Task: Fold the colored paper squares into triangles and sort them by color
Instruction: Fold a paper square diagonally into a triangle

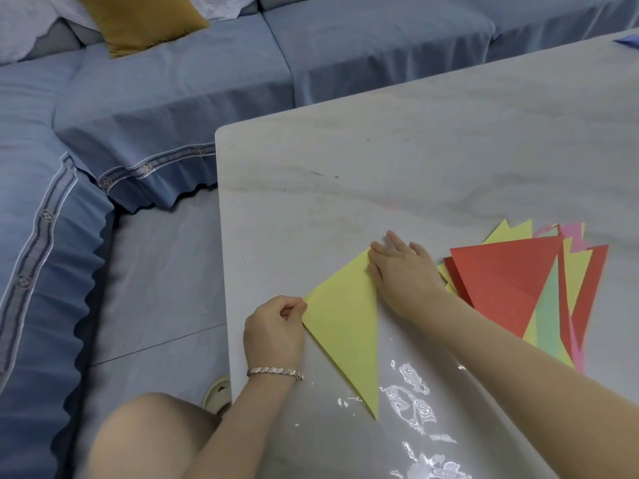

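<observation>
Big blue sofa [173, 98] runs along the far & left sides of the pale stone-look table [415, 150]. A mustard cushion [138, 22] sits on the sofa, far back. On the table, by the right edge, lies a fanned pile of coloured paper [511, 281]: red on top w/ a crease down it, and green, yellow & pink bits poke out under it. Cannot tell if all of them are folded. The yellow triangle [345, 326] lies flat on the table near the left edge, on the near side, long point aimed at the person. It's apart from the pile, w/ the right hand [404, 274] between them. The R hand lies flat on the triangle's far corner, fingers straight & close together, pressing the paper down; its wrist is just beside the pile. The left hand [273, 330] is at the triangle's left corner, right by the table's left edge, fingers curled in, thumb & fingertip pinching that corner. A silver bracelet [275, 372] is on the L wrist.
</observation>
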Demonstrator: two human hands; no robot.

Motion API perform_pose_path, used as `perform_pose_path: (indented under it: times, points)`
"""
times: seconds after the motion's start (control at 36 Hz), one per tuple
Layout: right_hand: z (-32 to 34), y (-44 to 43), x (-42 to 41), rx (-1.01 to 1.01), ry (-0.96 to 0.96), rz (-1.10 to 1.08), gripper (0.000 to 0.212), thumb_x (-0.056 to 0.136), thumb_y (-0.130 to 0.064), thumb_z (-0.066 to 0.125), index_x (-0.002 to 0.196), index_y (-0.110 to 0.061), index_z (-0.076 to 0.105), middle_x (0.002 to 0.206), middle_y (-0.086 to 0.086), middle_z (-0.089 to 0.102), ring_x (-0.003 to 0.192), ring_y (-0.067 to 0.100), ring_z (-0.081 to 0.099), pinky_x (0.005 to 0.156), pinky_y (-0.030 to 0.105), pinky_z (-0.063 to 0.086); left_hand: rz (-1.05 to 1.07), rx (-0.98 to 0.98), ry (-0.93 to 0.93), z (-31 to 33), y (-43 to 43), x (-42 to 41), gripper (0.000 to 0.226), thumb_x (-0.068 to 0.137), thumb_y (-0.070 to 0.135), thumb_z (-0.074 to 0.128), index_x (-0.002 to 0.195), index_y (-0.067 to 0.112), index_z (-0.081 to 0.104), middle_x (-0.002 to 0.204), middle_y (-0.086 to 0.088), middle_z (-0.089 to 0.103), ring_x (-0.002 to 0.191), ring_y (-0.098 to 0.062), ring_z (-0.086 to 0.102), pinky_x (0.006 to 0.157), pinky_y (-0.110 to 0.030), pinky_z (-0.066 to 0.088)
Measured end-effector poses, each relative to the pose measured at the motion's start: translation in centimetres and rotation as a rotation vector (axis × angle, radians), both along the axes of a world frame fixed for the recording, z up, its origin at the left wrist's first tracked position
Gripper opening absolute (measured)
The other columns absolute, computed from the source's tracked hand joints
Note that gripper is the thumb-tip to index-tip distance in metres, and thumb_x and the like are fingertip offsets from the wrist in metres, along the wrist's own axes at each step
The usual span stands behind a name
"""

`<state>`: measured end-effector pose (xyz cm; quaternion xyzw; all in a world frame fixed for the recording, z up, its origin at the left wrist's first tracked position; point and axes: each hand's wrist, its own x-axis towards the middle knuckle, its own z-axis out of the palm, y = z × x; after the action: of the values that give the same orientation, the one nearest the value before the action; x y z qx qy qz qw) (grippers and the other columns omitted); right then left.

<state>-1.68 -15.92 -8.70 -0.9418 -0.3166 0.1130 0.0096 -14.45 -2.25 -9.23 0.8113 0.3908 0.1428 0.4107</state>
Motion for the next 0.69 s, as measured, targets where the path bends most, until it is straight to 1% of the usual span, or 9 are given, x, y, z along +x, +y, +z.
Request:
perform_pose_path:
  times: [0.06,0.11,0.17,0.28,0.36,0.44,0.53,0.69]
  points:
    - [0.2,0.2,0.6,0.004,0.008,0.0,0.043,0.103,-0.027,0.019,0.143,-0.016,0.031,0.153,-0.008,0.022,0.144,0.017,0.004,0.113,0.035,0.012,-0.004,0.0,0.005,0.0,0.0,0.0,0.008,0.082,0.011,0.066,0.081,0.013,0.073,0.068,0.012,0.061,0.073,-0.011,0.06,0.067,-0.021,0.043]
    - [0.3,0.1,1.1,0.003,0.024,0.009,0.043,0.102,-0.028,0.021,0.143,-0.017,0.03,0.153,-0.008,0.022,0.144,0.017,0.003,0.113,0.035,0.013,-0.004,0.001,0.006,0.1,-0.1,0.0,0.008,0.082,0.011,0.066,0.082,0.013,0.073,0.07,0.01,0.061,0.074,-0.011,0.06,0.07,-0.022,0.043]
    - [0.3,-0.2,1.3,0.01,0.057,0.017,0.046,0.101,-0.034,0.029,0.144,-0.019,0.028,0.154,-0.009,0.019,0.144,0.017,0.001,0.113,0.036,0.013,-0.004,0.002,0.006,0.1,-0.2,0.0,0.008,0.083,0.012,0.065,0.083,0.013,0.073,0.072,0.009,0.062,0.075,-0.011,0.059,0.07,-0.022,0.043]
    - [0.4,-1.2,0.9,0.002,0.146,0.034,0.072,0.091,-0.052,0.044,0.148,-0.021,0.013,0.157,-0.009,0.005,0.144,0.016,-0.004,0.115,0.037,0.011,0.001,0.002,0.016,0.1,-0.1,0.0,0.008,0.082,0.012,0.065,0.081,0.013,0.073,0.072,0.008,0.063,0.074,-0.011,0.058,0.068,-0.021,0.041]
    - [0.5,-1.6,0.3,-0.01,0.188,0.038,0.089,0.084,-0.058,0.052,0.149,-0.018,0.008,0.157,-0.006,-0.002,0.144,0.016,-0.009,0.115,0.038,0.007,0.005,-0.004,0.018,0.2,-0.1,0.0,0.007,0.082,0.012,0.065,0.081,0.012,0.073,0.071,0.008,0.061,0.073,-0.011,0.058,0.067,-0.02,0.039]
    - [0.6,-1.8,-0.6,-0.028,0.211,0.057,0.101,0.077,-0.062,0.059,0.149,-0.015,0.005,0.157,-0.004,-0.005,0.144,0.018,-0.011,0.115,0.039,0.006,-0.001,0.004,0.024,0.1,-0.1,0.0,0.007,0.082,0.012,0.065,0.081,0.012,0.072,0.071,0.008,0.061,0.074,-0.012,0.058,0.068,-0.02,0.039]
    - [0.8,-2.3,-2.1,-0.049,0.221,0.088,0.106,0.075,-0.062,0.061,0.149,-0.014,0.003,0.157,-0.002,-0.007,0.143,0.018,-0.012,0.115,0.039,0.004,0.006,0.001,0.022,0.1,-0.1,0.0,0.007,0.082,0.012,0.065,0.081,0.013,0.072,0.073,0.007,0.062,0.074,-0.012,0.058,0.068,-0.02,0.039]
    - [1.2,-3.2,-5.1,-0.081,0.228,0.139,0.107,0.076,-0.06,0.061,0.149,-0.01,0.0,0.157,0.002,-0.011,0.143,0.018,-0.016,0.116,0.037,-0.001,0.005,0.019,0.02,-0.1,-0.2,0.0,0.008,0.083,0.012,0.064,0.083,0.012,0.072,0.073,0.008,0.062,0.075,-0.011,0.057,0.068,-0.02,0.037]
